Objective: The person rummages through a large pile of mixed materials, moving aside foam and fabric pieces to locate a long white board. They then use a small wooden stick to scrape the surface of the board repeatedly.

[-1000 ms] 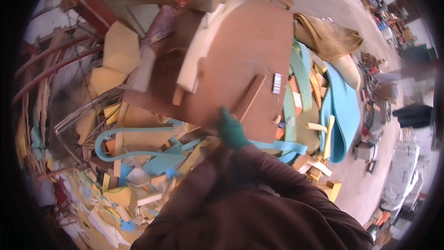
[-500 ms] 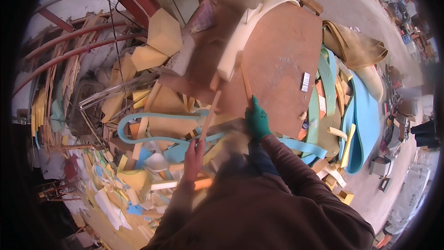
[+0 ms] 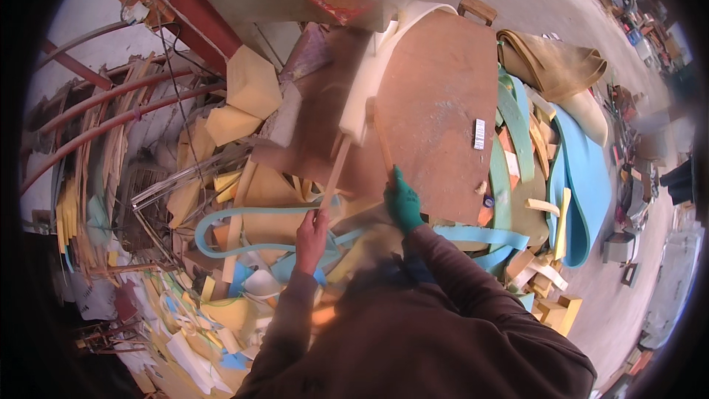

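Note:
My bare left hand (image 3: 312,230) is closed on the near end of a thin wooden stick (image 3: 336,170). That stick's far end meets the near end of a long, thick white foam strip (image 3: 358,103). In a green glove, my right hand (image 3: 402,203) is wrapped round a second wooden stick (image 3: 382,133), which reaches forward to the strip's right side. The foam lies on a brown board tabletop (image 3: 443,118), curving away to the right at its far end. Beside the foam's far part hangs an upright machine part, blurred; its details cannot be made out.
Foam offcuts (image 3: 221,310) are heaped to the left and around me. A looped light-blue foam strip (image 3: 214,251) lies left of my left hand. Right of the table are green strips (image 3: 519,129), a blue foam sheet (image 3: 580,185) and a folded brown sheet (image 3: 554,63). A red steel post (image 3: 199,15) stands far left.
The view has shifted slightly. The left stick has moved forward, and its tip now meets the foam's near end. My right hand keeps its stick at the foam's side.

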`<state>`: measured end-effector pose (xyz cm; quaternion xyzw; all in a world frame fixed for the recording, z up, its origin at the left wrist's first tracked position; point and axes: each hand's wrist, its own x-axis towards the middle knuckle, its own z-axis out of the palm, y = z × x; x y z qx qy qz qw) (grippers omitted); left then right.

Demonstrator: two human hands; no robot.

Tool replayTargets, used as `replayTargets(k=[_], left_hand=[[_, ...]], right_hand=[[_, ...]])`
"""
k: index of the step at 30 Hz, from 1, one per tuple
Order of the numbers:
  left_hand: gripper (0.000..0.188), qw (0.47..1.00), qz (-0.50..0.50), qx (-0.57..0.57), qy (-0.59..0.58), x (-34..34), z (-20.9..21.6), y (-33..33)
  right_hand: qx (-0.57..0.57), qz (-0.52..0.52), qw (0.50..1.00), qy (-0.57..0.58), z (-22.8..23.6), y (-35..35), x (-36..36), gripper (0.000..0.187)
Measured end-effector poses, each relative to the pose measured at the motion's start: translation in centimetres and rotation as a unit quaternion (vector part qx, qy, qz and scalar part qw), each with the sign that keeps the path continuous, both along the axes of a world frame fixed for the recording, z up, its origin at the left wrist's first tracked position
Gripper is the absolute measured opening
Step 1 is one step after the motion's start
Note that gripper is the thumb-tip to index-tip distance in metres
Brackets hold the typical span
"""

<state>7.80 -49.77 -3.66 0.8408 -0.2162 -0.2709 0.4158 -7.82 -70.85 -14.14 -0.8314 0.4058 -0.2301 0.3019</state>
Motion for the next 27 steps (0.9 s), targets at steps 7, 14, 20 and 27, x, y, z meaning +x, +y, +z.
replayTargets(k=[7, 14, 20, 27], left_hand=[[0.051, 0.996, 0.014, 0.066, 0.051, 0.7, 0.3, -2.5], [0.053, 0.996, 0.033, 0.067, 0.051, 0.3, 0.7, -4.3], [0.053, 0.998, 0.017, 0.062, 0.027, 0.5, 1.4, -5.1], [0.056, 0.999, -0.034, -0.009, -0.035, 2.5, -0.6, -6.5]], right_hand=[[-0.001, -0.009, 1.000, -0.027, 0.1, -1.9, 1.1, 0.062], [0.017, -0.010, 1.000, -0.004, 0.5, -2.2, 0.9, 0.053], [0.023, 0.001, 0.997, -0.072, 0.6, 1.4, -1.3, 0.048], [0.021, -0.009, 0.997, -0.069, 0.2, -0.3, 0.2, 0.052]])
